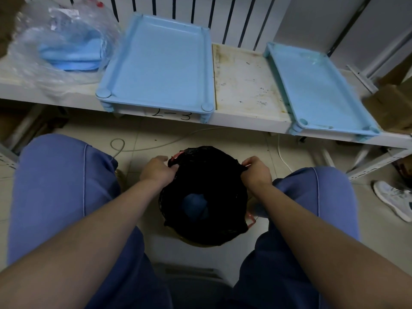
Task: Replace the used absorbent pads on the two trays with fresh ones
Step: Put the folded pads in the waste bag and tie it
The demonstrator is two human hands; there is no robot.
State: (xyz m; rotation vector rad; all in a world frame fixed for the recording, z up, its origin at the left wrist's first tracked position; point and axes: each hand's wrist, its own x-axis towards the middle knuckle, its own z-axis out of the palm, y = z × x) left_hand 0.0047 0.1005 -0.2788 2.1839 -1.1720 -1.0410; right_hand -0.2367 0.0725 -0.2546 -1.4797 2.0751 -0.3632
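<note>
Gripping the rim of a black bag [214, 170], both hands work between the person's knees: the left hand [157, 169] has its fingers curled over the rim at 10 o'clock, and the right hand [256, 169] pinches a bunch of the plastic at 2 o'clock. The bag lines a bin [196, 241], of which only a tan sliver shows at 6 o'clock. A red strap [250, 219] hangs from the bag at 4 o'clock. Deep inside lies a blue wad [196, 207], too dim to make out clearly.

At 12 o'clock from the hands runs a stained white shelf [245, 81]. The left tray [160, 63] sits on it at 11 o'clock and the right tray [316, 85] at 1 o'clock, both pale blue with their plain floors showing. A scrap of clear film lies at the right tray's far corner. "2-3" is handwritten on the shelf edge just under the left tray.

A stack of folded blue pads [71, 56] lies at 10 o'clock inside a clear plastic wrap [33, 52]; a label on it is too blurred to read.

A cable [142, 146] loops across the floor, and a white shoe [394, 199] is cut off at 3 o'clock.
</note>
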